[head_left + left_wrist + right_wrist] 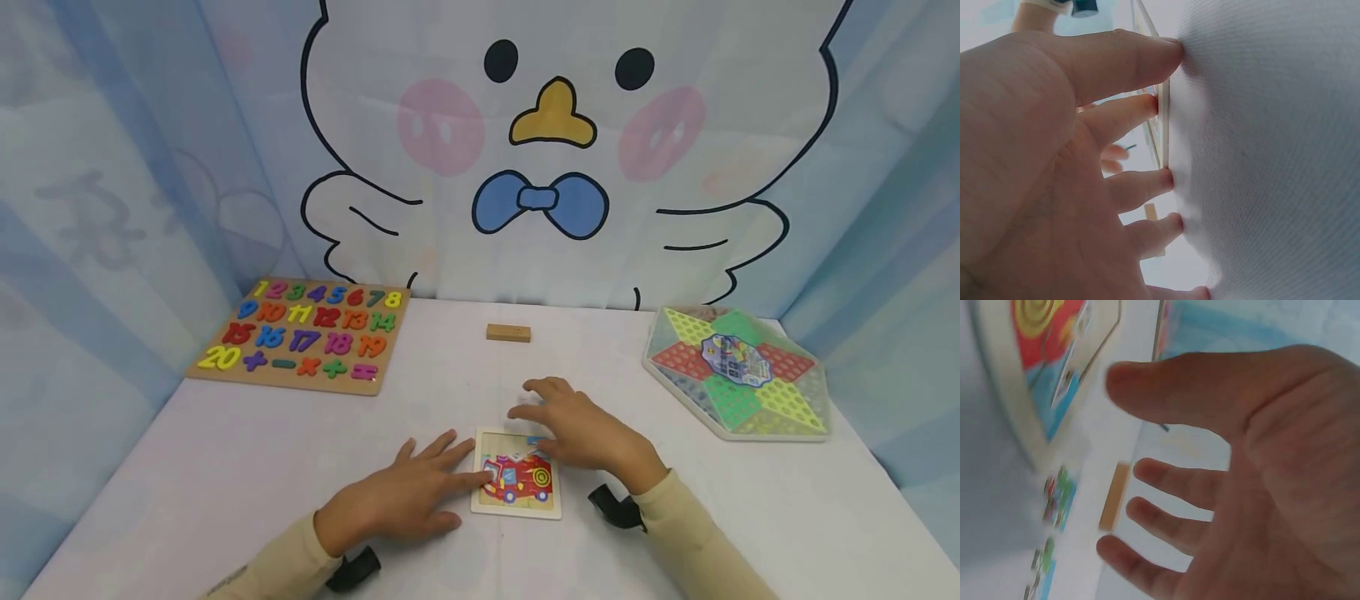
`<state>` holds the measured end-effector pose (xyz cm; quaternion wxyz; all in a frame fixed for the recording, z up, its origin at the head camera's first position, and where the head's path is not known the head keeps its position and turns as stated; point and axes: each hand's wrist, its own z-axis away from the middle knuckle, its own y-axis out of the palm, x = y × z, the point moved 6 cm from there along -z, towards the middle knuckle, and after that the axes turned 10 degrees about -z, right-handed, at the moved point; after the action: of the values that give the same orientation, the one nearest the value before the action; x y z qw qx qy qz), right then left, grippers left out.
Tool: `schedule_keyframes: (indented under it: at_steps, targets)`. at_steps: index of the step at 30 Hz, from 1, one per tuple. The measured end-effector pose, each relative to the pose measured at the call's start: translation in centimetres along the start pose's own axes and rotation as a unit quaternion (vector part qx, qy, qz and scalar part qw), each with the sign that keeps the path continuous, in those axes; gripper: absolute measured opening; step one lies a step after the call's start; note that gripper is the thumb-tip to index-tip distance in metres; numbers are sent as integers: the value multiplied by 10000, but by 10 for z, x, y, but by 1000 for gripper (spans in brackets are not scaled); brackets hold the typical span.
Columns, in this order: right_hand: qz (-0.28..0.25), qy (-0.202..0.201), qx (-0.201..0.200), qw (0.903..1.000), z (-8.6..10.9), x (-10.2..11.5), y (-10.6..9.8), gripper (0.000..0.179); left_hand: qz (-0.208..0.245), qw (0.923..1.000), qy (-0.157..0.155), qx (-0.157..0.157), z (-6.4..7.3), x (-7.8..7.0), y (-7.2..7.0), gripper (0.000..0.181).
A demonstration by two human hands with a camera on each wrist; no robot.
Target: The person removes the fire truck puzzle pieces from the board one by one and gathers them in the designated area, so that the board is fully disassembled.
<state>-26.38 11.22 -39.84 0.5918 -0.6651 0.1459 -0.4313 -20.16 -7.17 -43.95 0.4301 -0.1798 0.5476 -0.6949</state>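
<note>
A small wooden picture puzzle (pixel 516 506) showing a red truck lies on the white table in front of me. My left hand (pixel 412 492) rests flat with fingers spread at its left side, the index finger over the frame's edge. In the left wrist view, fingertips (pixel 1166 179) touch the table beside the frame. My right hand (pixel 588 429) hovers above the puzzle's upper right corner, its fingers apart and nothing visible between them. Near that corner a blue piece (pixel 1063 387) appears tilted. Loose puzzle pieces (pixel 1059 499) lie beyond the frame, hidden in the head view.
A wooden number board (pixel 300 337) lies at the back left. A small wooden block (pixel 508 333) sits behind the puzzle. At the back right is a clear-topped hexagonal box (pixel 738 375) of coloured shapes. A printed curtain (pixel 555 250) hangs behind the table.
</note>
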Motion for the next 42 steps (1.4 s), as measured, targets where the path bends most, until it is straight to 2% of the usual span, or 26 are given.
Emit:
schedule_keyframes:
  at_steps: [4, 10, 22, 28, 42]
  targets:
    - [16, -179, 337, 9993, 0, 11, 9, 34, -20, 10000, 44, -16, 0, 0, 0, 58]
    - [-234, -43, 591, 9980, -1, 6, 13, 24, 12, 10000, 34, 14, 0, 1, 0, 58]
    - [-649, 128, 676, 9955, -1, 0, 11, 16, -6, 10000, -41, 23, 0, -1, 0, 58]
    - [-681, 269, 677, 9950, -1, -3, 12, 18, -43, 10000, -49, 53, -1, 0, 1, 58]
    - [-715, 230, 642, 9951, -3, -5, 16, 20, -18, 10000, -14, 11, 0, -1, 0, 58]
